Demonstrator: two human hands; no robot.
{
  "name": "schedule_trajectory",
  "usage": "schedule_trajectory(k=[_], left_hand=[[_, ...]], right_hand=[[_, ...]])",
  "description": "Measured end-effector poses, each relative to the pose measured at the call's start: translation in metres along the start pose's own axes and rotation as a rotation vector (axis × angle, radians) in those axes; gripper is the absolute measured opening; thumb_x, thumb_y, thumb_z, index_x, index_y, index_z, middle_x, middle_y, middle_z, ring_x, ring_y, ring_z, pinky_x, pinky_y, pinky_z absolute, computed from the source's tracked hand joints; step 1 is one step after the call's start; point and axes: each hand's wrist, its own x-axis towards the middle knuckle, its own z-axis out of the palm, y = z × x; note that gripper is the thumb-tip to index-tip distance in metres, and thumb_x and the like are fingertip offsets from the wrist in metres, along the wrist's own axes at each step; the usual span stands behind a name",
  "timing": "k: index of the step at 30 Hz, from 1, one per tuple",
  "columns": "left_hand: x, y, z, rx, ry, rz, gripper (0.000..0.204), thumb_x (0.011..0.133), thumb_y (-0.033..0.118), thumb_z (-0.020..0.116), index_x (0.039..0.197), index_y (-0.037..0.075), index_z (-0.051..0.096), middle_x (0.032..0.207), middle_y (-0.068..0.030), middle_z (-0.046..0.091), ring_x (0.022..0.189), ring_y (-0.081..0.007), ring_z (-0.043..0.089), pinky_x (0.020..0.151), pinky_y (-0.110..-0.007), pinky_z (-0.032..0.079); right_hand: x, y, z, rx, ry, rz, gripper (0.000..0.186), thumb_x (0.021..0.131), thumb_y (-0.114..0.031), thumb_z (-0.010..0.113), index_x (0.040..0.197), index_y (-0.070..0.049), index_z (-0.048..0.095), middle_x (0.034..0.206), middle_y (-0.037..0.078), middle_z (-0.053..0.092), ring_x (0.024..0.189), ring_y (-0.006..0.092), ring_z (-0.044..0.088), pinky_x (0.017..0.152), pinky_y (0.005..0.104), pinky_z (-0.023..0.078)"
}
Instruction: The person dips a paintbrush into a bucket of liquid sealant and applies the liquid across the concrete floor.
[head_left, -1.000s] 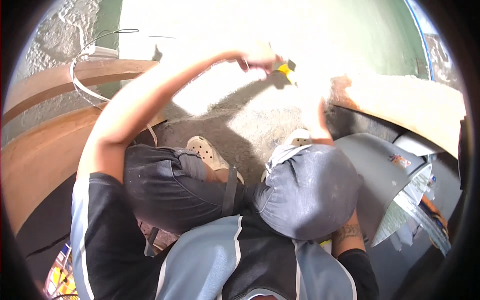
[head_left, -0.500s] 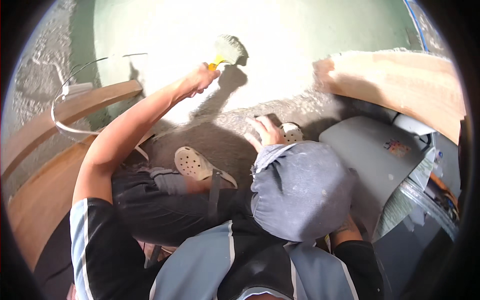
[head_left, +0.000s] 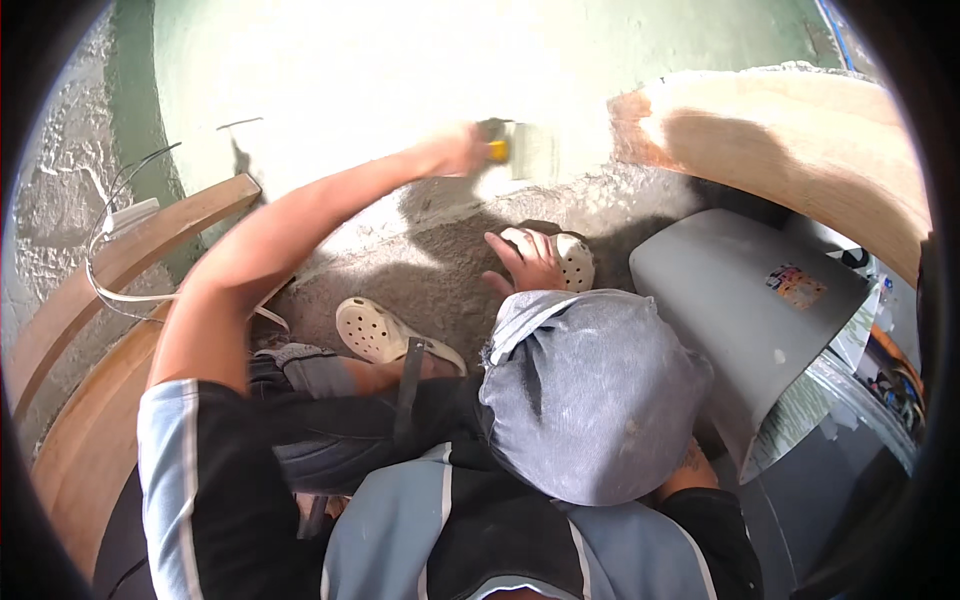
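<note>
My left arm reaches far out, and my left hand (head_left: 455, 152) is closed on the yellow handle of a wide, flat paintbrush (head_left: 532, 152), blurred by motion. Its pale head lies against the brightly lit pale green wall (head_left: 350, 80), low down near the rough floor edge. My right hand (head_left: 528, 262) is near the floor with its fingers apart, holding nothing. It lies beside the cream clog (head_left: 576, 262) on my right foot and partly overlaps it. The other cream clog (head_left: 372, 332) is further left. My knee in faded grey cloth (head_left: 600, 400) hides much of my right forearm.
At the right a wooden board (head_left: 780, 140) juts out above a grey plastic bin (head_left: 730, 310) lying tilted. Another curved wooden piece (head_left: 130, 260) stands at the left, with a white cable (head_left: 110, 292) looped over it. Rough grey floor (head_left: 440, 285) lies between my feet.
The brush in my left hand has moved right and down along the wall, its head turning to point right. My right hand remains by the clog. The view has shifted slightly.
</note>
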Motion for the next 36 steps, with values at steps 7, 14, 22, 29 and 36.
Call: schedule_trajectory(k=[7, 14, 22, 29, 36], left_hand=[[-0.125, -0.109, -0.060, 0.619, 0.087, -0.209, 0.029, 0.093, 0.027, 0.055, 0.087, 0.006, 0.074, 0.064, -0.0135, 0.063, 0.052, -0.0251, 0.060, 0.050, -0.036, 0.050], [-0.028, -0.031, -0.063, -0.136, 0.347, -0.222, 0.034, 0.094, 0.029, 0.054, 0.092, -0.002, 0.069, 0.061, -0.0138, 0.060, 0.053, -0.0229, 0.057, 0.054, -0.039, 0.048], [-0.079, -0.150, -0.060, -0.184, 0.315, -0.450, 0.045, 0.090, 0.038, 0.059, 0.095, -0.006, 0.070, 0.068, -0.0131, 0.064, 0.062, -0.0216, 0.060, 0.060, -0.037, 0.050], [-0.241, -0.227, -0.075, 0.446, 0.498, -0.750, 0.030, 0.086, 0.028, 0.062, 0.082, -0.001, 0.069, 0.077, -0.0210, 0.066, 0.070, -0.0335, 0.065, 0.064, -0.045, 0.052], [-0.190, -0.073, -0.023, 0.266, 0.048, -0.610, 0.026, 0.091, 0.019, 0.052, 0.088, 0.001, 0.070, 0.082, -0.0200, 0.068, 0.074, -0.0290, 0.068, 0.070, -0.041, 0.057]], right_hand=[[0.004, 0.002, 0.002, 0.039, 0.099, -0.046, 0.058, 0.084, -0.042, 0.066, 0.128, -0.006, 0.055, 0.125, 0.014, 0.053, 0.117, 0.0345, 0.046, 0.100, 0.0473, 0.037], [0.002, 0.000, 0.003, 0.003, 0.006, -0.022, 0.062, 0.082, -0.039, 0.069, 0.135, -0.012, 0.050, 0.129, 0.016, 0.049, 0.116, 0.0375, 0.045, 0.100, 0.0491, 0.036], [-0.007, -0.001, 0.000, 0.014, 0.080, -0.068, 0.068, 0.076, -0.035, 0.076, 0.133, -0.009, 0.049, 0.124, 0.021, 0.050, 0.112, 0.0392, 0.048, 0.095, 0.0503, 0.038], [-0.001, 0.001, 0.004, 0.009, -0.054, -0.053, 0.070, 0.078, -0.035, 0.074, 0.135, -0.006, 0.046, 0.128, 0.022, 0.045, 0.116, 0.0413, 0.044, 0.097, 0.0511, 0.038], [0.003, 0.004, 0.005, 0.015, -0.091, -0.085, 0.069, 0.084, -0.048, 0.064, 0.137, -0.007, 0.046, 0.131, 0.020, 0.044, 0.118, 0.0380, 0.041, 0.100, 0.0499, 0.033]])
